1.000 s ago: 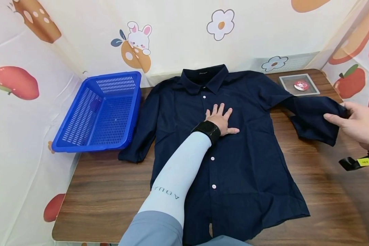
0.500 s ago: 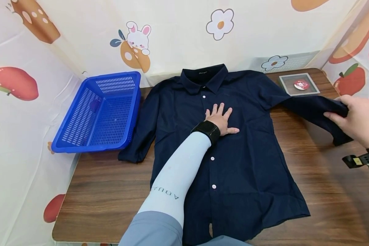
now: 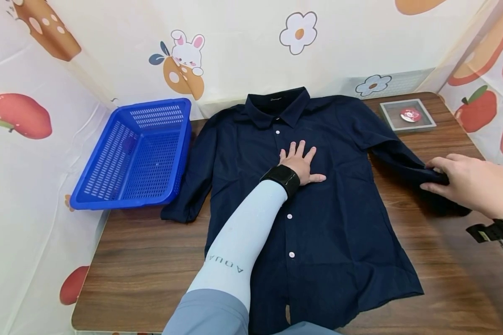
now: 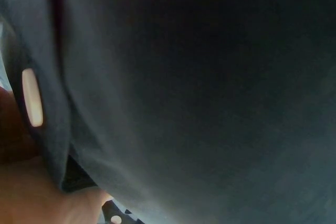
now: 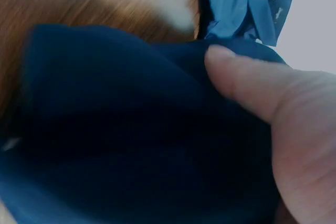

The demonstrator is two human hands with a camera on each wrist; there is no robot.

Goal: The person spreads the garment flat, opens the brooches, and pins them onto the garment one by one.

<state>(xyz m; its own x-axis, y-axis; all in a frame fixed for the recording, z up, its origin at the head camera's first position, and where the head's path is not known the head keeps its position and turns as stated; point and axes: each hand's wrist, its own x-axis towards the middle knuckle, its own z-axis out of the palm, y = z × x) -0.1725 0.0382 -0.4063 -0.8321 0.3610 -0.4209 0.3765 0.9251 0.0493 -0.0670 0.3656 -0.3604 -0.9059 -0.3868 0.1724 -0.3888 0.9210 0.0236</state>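
Note:
A dark navy button-up shirt (image 3: 331, 223) lies front up on the table, collar at the far side. My left hand (image 3: 299, 166) rests flat on its chest beside the button placket, fingers spread. In the left wrist view, dark cloth (image 4: 199, 98) fills most of the picture, with a pale button at the left. My right hand (image 3: 465, 184) pinches the sleeve on the right (image 3: 402, 160) near its cuff. The right wrist view shows the thumb (image 5: 241, 77) pressed on the sleeve cloth (image 5: 131, 93). The other sleeve (image 3: 193, 186) lies down along the shirt's side, partly under the basket's edge.
A blue plastic basket (image 3: 180, 153) stands at the left. At the back right sits a grey-framed tray (image 3: 427, 123) with a round red-and-white item (image 3: 411, 115). The wooden table (image 3: 151, 265) meets a patterned cloth backdrop (image 3: 243, 51) behind and at both sides.
My right hand has moved left and toward me, drawing the sleeve from stretched outward to angled down closer to the shirt's body. The left hand has stayed in place.

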